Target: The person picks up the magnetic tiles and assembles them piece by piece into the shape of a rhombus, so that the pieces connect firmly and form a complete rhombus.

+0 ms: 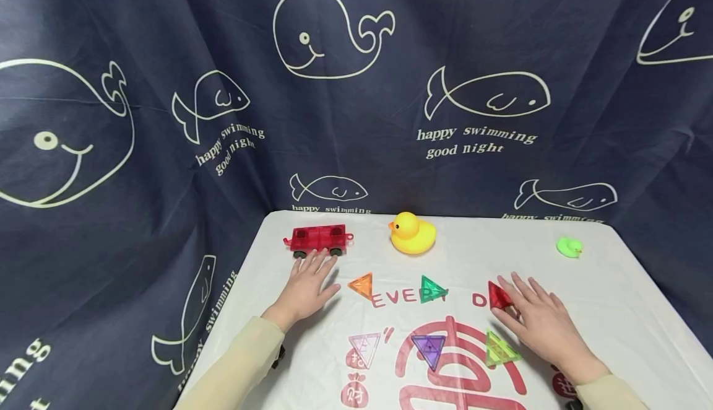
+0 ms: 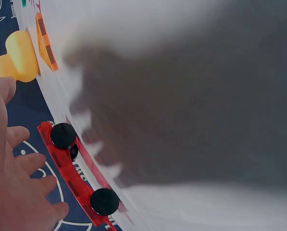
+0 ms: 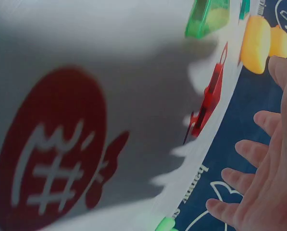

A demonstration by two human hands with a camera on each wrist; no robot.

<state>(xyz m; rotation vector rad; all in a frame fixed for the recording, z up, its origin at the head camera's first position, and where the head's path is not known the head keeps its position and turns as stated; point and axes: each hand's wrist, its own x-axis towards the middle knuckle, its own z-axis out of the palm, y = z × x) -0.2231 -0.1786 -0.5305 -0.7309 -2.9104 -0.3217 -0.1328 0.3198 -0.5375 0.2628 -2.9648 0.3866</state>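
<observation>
Hands (image 1: 304, 293) (image 1: 543, 326) above table (image 1: 490, 249), grip (image 3: 266, 178) wide

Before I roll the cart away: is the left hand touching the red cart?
Apart. The left wrist view shows dark cloth between the left hand and the red cart, all along the fingers' side.

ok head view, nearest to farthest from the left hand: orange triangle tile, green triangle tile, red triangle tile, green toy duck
1. Orange triangle tile, just right of the left hand
2. Green triangle tile, farther right
3. Red triangle tile, by the right hand
4. Green toy duck, far right
</observation>
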